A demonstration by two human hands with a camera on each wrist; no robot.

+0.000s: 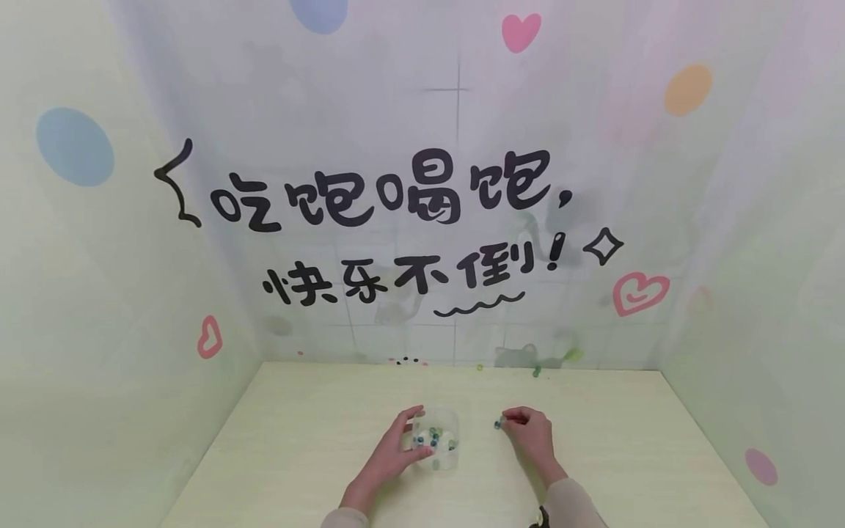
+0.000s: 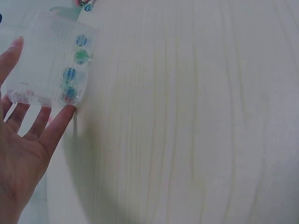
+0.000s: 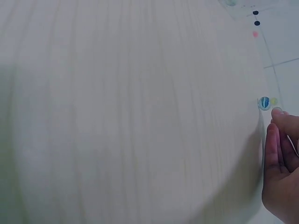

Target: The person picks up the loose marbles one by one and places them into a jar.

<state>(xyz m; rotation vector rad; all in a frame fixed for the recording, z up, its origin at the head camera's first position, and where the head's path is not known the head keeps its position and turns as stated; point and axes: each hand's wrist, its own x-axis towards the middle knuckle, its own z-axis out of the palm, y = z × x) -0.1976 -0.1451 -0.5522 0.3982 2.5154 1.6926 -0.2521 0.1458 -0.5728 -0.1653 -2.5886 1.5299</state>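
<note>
My left hand point(image 1: 391, 456) grips a clear plastic container point(image 1: 444, 416) from its left side, thumb in front and fingers behind. In the left wrist view, several blue and green glass marbles point(image 2: 81, 57) show through the container's wall. To the right of the container, my right hand point(image 1: 531, 434) pinches a small blue-striped clear marble point(image 3: 264, 103) at its fingertips. Whether a second marble sits between the fingertips cannot be told. The marble is apart from the container.
Both hands work over a pale wood-grain table point(image 1: 277, 433). A printed backdrop point(image 1: 370, 95) with black lettering rises behind the table's far edge, and light side walls point(image 1: 86, 293) close it in on the left and right.
</note>
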